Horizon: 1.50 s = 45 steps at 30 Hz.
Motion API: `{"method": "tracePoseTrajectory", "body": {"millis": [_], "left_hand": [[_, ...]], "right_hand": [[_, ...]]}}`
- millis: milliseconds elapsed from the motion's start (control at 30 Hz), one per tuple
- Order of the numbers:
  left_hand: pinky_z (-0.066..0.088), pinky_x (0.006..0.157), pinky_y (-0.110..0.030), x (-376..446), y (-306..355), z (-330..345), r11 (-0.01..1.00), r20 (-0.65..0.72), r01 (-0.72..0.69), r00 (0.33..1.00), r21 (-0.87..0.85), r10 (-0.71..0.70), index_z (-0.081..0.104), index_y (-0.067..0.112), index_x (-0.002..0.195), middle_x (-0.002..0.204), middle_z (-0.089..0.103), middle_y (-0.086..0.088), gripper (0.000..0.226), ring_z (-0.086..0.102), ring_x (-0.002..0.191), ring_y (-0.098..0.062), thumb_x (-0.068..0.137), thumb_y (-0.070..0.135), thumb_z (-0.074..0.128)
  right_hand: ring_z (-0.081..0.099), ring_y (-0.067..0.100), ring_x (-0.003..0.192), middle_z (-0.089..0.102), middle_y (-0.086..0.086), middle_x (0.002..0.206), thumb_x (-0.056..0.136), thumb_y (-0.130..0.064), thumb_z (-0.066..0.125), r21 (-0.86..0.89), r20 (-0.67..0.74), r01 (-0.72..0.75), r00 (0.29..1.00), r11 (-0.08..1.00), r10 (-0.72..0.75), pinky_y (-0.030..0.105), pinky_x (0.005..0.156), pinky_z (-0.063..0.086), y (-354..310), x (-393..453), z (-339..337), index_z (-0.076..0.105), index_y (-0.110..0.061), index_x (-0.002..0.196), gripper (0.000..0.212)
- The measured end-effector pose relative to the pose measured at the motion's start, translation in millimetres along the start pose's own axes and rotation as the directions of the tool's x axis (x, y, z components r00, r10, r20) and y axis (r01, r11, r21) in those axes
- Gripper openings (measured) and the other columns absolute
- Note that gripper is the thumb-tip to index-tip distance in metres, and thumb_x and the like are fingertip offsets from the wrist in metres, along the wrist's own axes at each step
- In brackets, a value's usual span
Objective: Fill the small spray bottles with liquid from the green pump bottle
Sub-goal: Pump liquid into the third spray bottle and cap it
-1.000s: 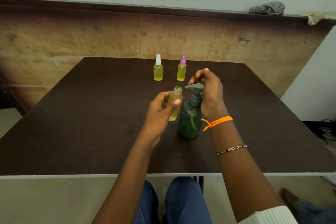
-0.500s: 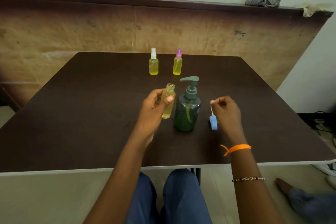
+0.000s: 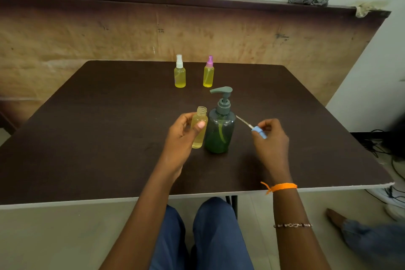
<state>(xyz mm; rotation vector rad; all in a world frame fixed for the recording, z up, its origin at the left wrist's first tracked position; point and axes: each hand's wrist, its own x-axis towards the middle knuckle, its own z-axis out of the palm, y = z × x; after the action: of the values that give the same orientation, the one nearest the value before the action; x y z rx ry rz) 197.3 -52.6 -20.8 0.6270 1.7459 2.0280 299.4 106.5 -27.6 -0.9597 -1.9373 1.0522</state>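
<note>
- Left hand (image 3: pixel 182 136) grips the open bottle (image 3: pixel 199 129) mid-body: light, smooth plastic, spillable; keep it upright.
- Right hand (image 3: pixel 270 138) fingertips pinch the blue sprayer cap (image 3: pixel 259 132); its thin tube bends easily.

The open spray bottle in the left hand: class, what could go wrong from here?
1. The open spray bottle has no cap and holds yellow liquid; tilting it in the left hand could spill it.
2. The blue spray cap, pinched by the right hand, trails a thin dip tube that might snag the green pump bottle or drip on the table.
</note>
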Motion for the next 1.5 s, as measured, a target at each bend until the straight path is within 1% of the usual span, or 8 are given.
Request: {"method": "tracePoseTrajectory", "body": {"millis": [133,267,633,733,867,1233,1433,1500], "left_hand": [[0.049,0.063,-0.011,-3.2,3.8,-1.1,1.000,-0.005,-0.015,1.000,0.007,0.015,0.059,0.023,0.110,0.105,0.066,0.005,0.021,0.062,0.095,-0.004,0.089,0.023,0.059],[0.048,0.065,-0.011,-6.7,7.4,-3.7,0.999,-0.011,-0.042,0.999,0.001,0.042,0.060,0.022,0.110,0.103,0.067,0.010,0.023,0.063,0.090,0.003,0.087,0.019,0.062],[0.048,0.069,-0.011,-13.2,22.6,-8.6,0.992,0.010,-0.121,0.993,-0.034,0.121,0.064,0.022,0.104,0.099,0.069,0.011,0.022,0.064,0.089,0.004,0.085,0.012,0.063],[0.048,0.070,-0.010,-13.7,26.0,-8.2,0.989,0.016,-0.143,0.990,-0.037,0.143,0.064,0.023,0.102,0.096,0.069,0.011,0.021,0.064,0.087,0.004,0.085,0.011,0.063],[0.049,0.071,-0.012,-13.6,26.7,-9.1,0.988,0.024,-0.154,0.988,-0.024,0.155,0.065,0.021,0.104,0.096,0.069,0.010,0.021,0.063,0.087,0.003,0.085,0.012,0.062],[0.048,0.068,-0.011,-12.3,23.7,-14.1,0.993,0.007,-0.114,0.993,-0.012,0.114,0.064,0.019,0.108,0.101,0.068,0.008,0.023,0.063,0.089,0.003,0.086,0.015,0.062],[0.049,0.070,-0.011,-12.0,29.5,-11.9,0.990,0.016,-0.134,0.991,-0.037,0.135,0.063,0.016,0.109,0.097,0.067,0.007,0.023,0.062,0.085,0.004,0.086,0.012,0.060],[0.048,0.070,-0.011,-12.0,31.3,-12.0,0.989,0.021,-0.143,0.989,-0.042,0.144,0.063,0.015,0.109,0.095,0.067,0.007,0.023,0.062,0.085,0.003,0.086,0.014,0.060]], "right_hand": [[0.055,0.003,0.068,0.059,-0.006,0.077,0.085,-0.005,0.059,0.319,-0.117,0.076,0.992,0.945,-0.041,0.019,0.065,0.047,-22.1,-1.7,-24.6,0.059,-0.016,0.082,0.011],[0.056,0.000,0.061,0.061,0.002,0.074,0.093,-0.012,0.052,0.428,-0.132,0.197,0.979,0.882,-0.155,0.013,0.056,0.045,-54.0,-6.9,-47.2,0.058,-0.019,0.079,0.017],[0.047,0.005,0.060,0.059,-0.002,0.068,0.086,-0.032,0.065,0.039,0.283,0.585,0.771,0.810,-0.571,0.011,0.052,0.035,-125.8,6.4,-42.3,0.064,-0.010,0.081,0.023],[0.052,0.014,0.069,0.065,0.004,0.077,0.083,-0.028,0.068,-0.016,0.470,0.650,0.676,0.760,-0.568,0.012,0.057,0.037,-141.7,11.8,-37.0,0.066,-0.011,0.086,0.018],[0.055,-0.003,0.072,0.063,-0.012,0.078,0.079,-0.020,0.073,-0.051,0.683,0.719,0.531,0.693,-0.501,0.008,0.063,0.039,-157.3,16.7,-28.6,0.065,-0.022,0.086,0.011],[0.053,-0.011,0.069,0.055,-0.021,0.074,0.079,-0.017,0.072,-0.101,0.599,0.797,0.527,0.596,-0.603,0.003,0.060,0.037,-180.7,36.5,-43.4,0.068,-0.020,0.092,0.014],[0.059,0.005,0.087,0.065,-0.008,0.095,0.077,-0.005,0.071,-0.082,0.800,0.811,0.400,0.580,-0.447,0.017,0.077,0.045,-177.7,24.2,-15.4,0.071,-0.016,0.099,0.024],[0.059,0.008,0.091,0.065,-0.005,0.101,0.078,-0.002,0.070,-0.087,0.849,0.833,0.349,0.547,-0.397,0.011,0.075,0.042,-177.0,21.1,-7.8,0.070,-0.016,0.103,0.029]]}}
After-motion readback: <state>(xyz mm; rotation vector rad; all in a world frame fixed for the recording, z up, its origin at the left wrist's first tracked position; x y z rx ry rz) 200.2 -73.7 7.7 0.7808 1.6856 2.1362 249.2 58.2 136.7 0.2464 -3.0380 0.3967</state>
